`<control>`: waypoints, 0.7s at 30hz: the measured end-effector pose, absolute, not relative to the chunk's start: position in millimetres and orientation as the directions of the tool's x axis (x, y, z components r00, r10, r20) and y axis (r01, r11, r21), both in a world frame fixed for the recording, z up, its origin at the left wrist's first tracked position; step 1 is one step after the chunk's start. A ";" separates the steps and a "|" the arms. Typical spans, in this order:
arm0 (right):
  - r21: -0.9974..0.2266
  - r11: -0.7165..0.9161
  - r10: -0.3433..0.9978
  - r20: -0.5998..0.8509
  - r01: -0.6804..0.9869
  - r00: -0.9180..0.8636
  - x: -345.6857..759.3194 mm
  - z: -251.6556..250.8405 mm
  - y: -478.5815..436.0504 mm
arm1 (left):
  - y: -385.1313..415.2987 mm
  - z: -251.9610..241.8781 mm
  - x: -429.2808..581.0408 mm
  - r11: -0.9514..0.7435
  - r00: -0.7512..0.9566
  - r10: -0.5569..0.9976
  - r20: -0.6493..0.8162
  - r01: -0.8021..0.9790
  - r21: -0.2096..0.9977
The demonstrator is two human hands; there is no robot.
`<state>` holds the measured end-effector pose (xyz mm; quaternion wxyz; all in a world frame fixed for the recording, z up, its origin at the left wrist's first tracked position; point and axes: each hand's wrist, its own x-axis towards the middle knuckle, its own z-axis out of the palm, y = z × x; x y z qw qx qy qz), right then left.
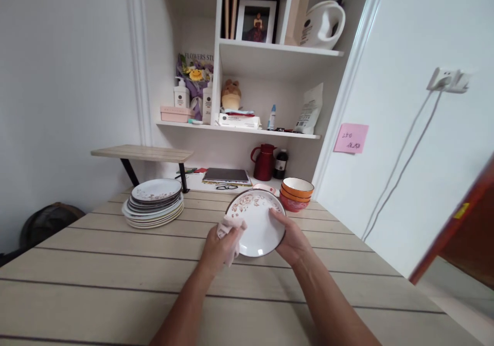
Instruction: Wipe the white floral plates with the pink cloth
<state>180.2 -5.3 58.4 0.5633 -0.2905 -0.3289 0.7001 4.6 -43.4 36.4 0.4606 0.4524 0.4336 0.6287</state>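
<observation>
A white plate (258, 227) with a dark rim and a reddish-brown flower pattern is held tilted toward me above the table. My right hand (291, 240) grips its right edge, thumb on the face and fingers behind. My left hand (219, 245) is closed on a pale pink cloth (230, 227), which lies against the plate's left rim. The cloth hides part of that rim. To the left stands a stack of plates (154, 207), the top one with a similar flower pattern. Behind the held plate, to the right, several bowls (296, 194) are stacked, orange above red.
The slatted wooden table (116, 274) spans the foreground. A small raised wooden shelf (142, 153) stands behind the plate stack. At the back are a laptop (227, 175), glasses (227, 187), a red jug (264, 161) and a dark bottle (281, 164). A wall bounds the right side.
</observation>
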 end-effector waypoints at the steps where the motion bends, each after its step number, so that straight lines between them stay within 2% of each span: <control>1: -0.793 -0.162 0.976 -0.040 -0.588 -0.215 182.5 59.4 -5.7 | -44.2 37.3 2.6 -0.213 -0.130 0.973 0.193 -0.164 0.963; 6: -0.847 -0.105 0.976 0.012 -0.522 -0.217 190.2 63.1 -8.8 | -48.1 42.1 -5.3 -0.189 0.014 0.981 0.193 -0.144 0.971; 12: -0.938 -0.074 0.952 0.036 -0.340 -0.305 200.0 69.4 -16.0 | -51.8 45.3 -9.4 -0.114 0.097 0.986 0.137 -0.208 0.971; 16: -0.941 -0.048 0.977 0.026 -0.336 -0.212 194.0 66.1 -13.8 | -44.3 39.3 -6.6 -0.135 -0.040 0.991 0.130 -0.176 0.975; 19: -0.915 -0.020 0.993 0.030 -0.404 -0.117 180.2 61.9 -12.2 | -35.0 32.6 -3.5 -0.152 -0.223 0.969 0.108 -0.190 0.970; 21: -0.880 0.003 0.998 0.035 -0.475 -0.059 170.1 59.3 -11.6 | -30.8 28.5 -0.1 -0.158 -0.270 0.958 0.092 -0.236 0.959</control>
